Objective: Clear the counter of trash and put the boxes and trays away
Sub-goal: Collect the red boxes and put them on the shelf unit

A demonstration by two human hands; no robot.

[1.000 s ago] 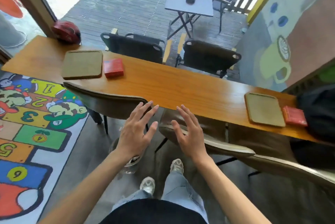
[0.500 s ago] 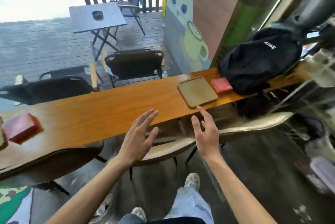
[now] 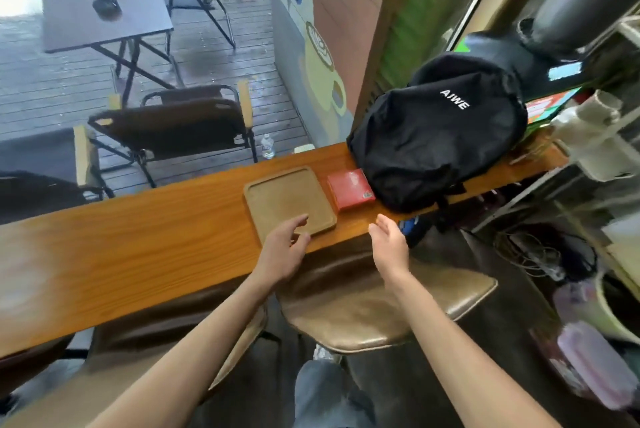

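Note:
A flat brown tray (image 3: pixel 286 199) lies on the long wooden counter (image 3: pixel 138 240), with a red box (image 3: pixel 349 188) just to its right. My left hand (image 3: pixel 284 247) is open, its fingertips over the tray's near edge. Beside the counter's front edge, my right hand (image 3: pixel 389 243) is open too, below the red box and holding nothing. Neither hand grips anything.
A black backpack (image 3: pixel 440 140) sits on the counter right of the red box. A tan stool (image 3: pixel 374 310) stands under my arms. Cluttered shelves (image 3: pixel 595 137) are at the right. Folding chairs (image 3: pixel 173 126) and a small table (image 3: pixel 104 15) stand on the deck beyond.
The view has swung right along the counter, and the tray and red box are now close. Both hands moved forward; my left hand now reaches over the tray's near edge.

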